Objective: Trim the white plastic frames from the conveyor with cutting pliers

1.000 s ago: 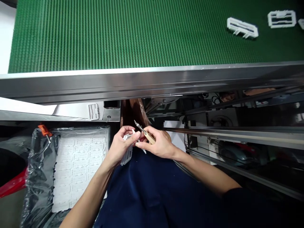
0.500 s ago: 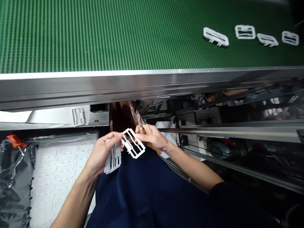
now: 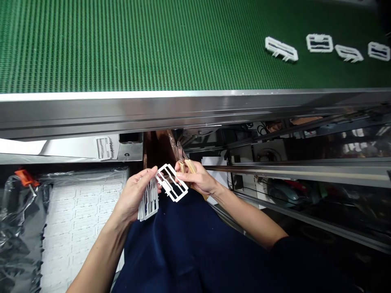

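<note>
My left hand (image 3: 132,195) is closed around a stack of thin white plastic frames (image 3: 148,205), which hangs down from the fingers. A single white plastic frame (image 3: 165,186) is tilted between my two hands, its upper left corner at my left thumb and fingertips. My right hand (image 3: 200,180) is closed on cutting pliers with yellowish handles (image 3: 190,166), jaws pointing up and away. The thumb of that hand touches the single frame's right edge. Part of the pliers is hidden in my palm.
A green ribbed conveyor belt (image 3: 137,44) with a metal edge rail (image 3: 183,106) runs across the front, several white frames (image 3: 281,49) on its right. At left, a box of rows of white parts (image 3: 79,219) stands below a shelf holding one frame (image 3: 104,148). Metal rails (image 3: 290,171) lie right.
The view has shifted slightly, so the belt parts appear a little further right. Both hands keep their hold, and the single frame has barely moved between them.
</note>
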Demonstrator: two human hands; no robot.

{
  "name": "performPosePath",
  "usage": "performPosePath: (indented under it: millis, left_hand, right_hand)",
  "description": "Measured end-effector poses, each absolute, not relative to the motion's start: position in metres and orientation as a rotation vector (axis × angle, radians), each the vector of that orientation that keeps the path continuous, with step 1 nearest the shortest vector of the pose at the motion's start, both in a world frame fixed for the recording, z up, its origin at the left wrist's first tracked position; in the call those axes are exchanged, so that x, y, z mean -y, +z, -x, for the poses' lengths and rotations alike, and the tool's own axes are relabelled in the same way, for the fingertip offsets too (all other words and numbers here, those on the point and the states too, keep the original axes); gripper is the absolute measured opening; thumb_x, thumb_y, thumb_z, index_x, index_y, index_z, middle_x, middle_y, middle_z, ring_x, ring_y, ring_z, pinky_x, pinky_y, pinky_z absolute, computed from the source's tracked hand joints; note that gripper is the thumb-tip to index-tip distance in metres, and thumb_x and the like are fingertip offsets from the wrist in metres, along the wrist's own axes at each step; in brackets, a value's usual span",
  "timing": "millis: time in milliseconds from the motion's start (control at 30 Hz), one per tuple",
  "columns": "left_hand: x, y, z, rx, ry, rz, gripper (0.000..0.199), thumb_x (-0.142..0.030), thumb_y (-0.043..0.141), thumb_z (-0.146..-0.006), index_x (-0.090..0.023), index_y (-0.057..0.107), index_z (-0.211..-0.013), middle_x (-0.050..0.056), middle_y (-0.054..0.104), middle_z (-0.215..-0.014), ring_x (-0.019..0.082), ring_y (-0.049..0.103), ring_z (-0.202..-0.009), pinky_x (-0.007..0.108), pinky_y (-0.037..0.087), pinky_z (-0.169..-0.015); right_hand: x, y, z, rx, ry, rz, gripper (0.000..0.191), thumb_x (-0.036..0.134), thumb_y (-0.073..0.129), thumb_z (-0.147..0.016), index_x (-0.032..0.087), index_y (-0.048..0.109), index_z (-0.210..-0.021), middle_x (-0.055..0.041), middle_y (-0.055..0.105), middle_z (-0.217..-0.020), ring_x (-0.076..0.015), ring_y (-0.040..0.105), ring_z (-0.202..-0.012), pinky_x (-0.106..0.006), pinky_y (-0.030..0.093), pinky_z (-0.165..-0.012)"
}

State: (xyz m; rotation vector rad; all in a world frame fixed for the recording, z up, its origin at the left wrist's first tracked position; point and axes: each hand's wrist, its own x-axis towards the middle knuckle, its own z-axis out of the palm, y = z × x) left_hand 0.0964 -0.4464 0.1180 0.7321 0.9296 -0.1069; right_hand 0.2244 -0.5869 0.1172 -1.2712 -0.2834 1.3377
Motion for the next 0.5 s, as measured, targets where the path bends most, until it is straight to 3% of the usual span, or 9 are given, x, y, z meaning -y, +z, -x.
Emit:
performPosePath:
  millis: [133, 500]
  left_hand:
    - [0.447, 0.12, -0.096, -0.961, -0.091, -0.734, 0.036, -0.048, 0.065, -0.076, -0.013, 0.064, -0.082, 0.003, 0.061, -0.055, 0.012, 0.055, -0.044, 0.018, 0.044, -0.04]
    - [0.45, 0.112, -0.099, -0.978, 0.05, -0.658, 0.037, -0.048, 0.057, -0.082, -0.012, 0.066, -0.086, 0.005, 0.067, -0.069, 0.013, 0.061, -0.052, 0.02, 0.05, -0.048]
  right_hand:
    - [0.587, 0.119, -0.225, 0.309, 1.323, 1.255, 0.031, 0.033, 0.069, -0.072, 0.016, 0.051, -0.09, 0.0006, 0.055, -0.07, -0.0087, 0.05, -0.061, -0.021, 0.04, -0.058]
    - [0.583, 0.131, -0.22, 0.413, 1.188, 1.419, 0.033, 0.035, 0.071, -0.068, 0.016, 0.05, -0.086, 0.0019, 0.05, -0.073, -0.0092, 0.05, -0.064, -0.022, 0.042, -0.062]
